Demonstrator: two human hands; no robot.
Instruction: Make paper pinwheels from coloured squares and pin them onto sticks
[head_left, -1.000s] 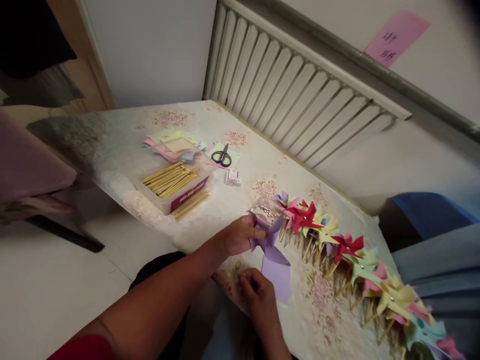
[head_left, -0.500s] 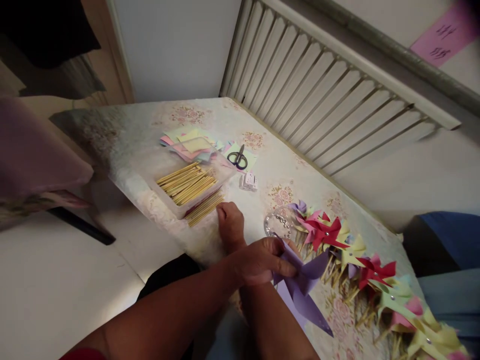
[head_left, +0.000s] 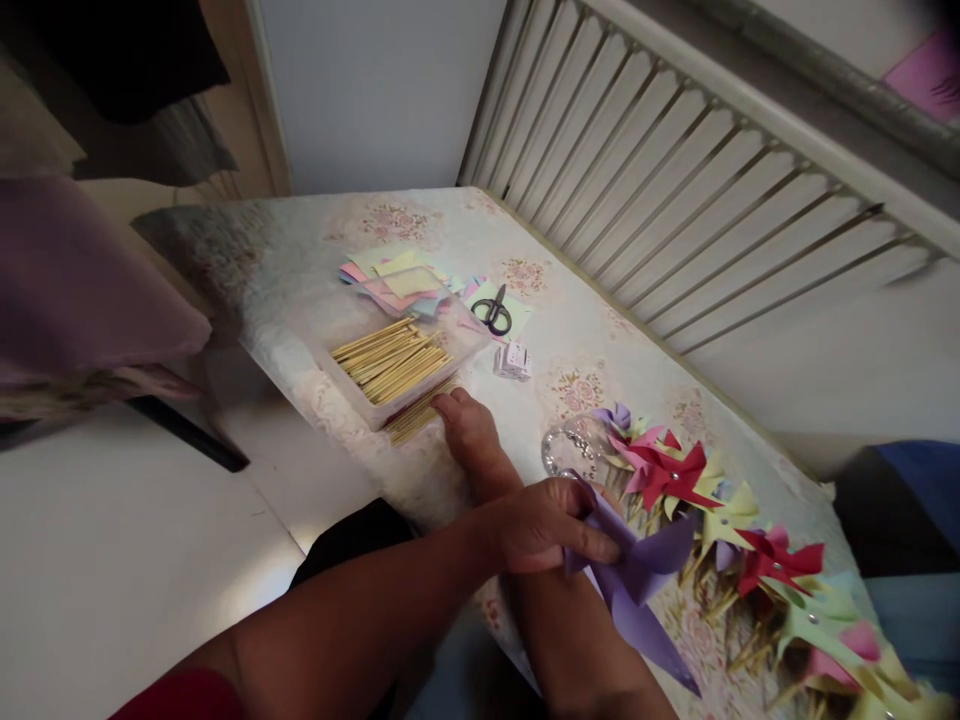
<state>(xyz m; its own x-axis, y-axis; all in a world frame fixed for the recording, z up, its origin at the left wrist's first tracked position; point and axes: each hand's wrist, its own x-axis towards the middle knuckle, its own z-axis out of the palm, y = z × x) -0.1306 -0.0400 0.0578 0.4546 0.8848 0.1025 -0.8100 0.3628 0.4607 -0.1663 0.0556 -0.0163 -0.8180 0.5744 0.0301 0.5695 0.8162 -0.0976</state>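
My arms cross over the table. My left hand (head_left: 551, 530) is closed on a folded purple paper pinwheel (head_left: 652, 560), whose blades curl outward, with one long corner pointing down. Reaching past it to the far left, my right hand (head_left: 469, 425) has its thumb and fingertips pinched at the ends of a row of thin wooden sticks (head_left: 416, 418). These loose sticks lie beside a clear plastic box (head_left: 382, 410) that holds many more. My fingers partly hide the stick ends.
Several finished pinwheels (head_left: 679, 475) lie along the right side by a round clear container of metal pieces (head_left: 570, 455). Behind the box are coloured paper squares (head_left: 401, 285), scissors (head_left: 493, 312) and a small white box (head_left: 512, 360). A radiator (head_left: 660, 180) borders the table.
My right hand has moved forward onto the loose sticks beside the box. My left hand still holds the purple pinwheel. The whole view has shifted slightly.
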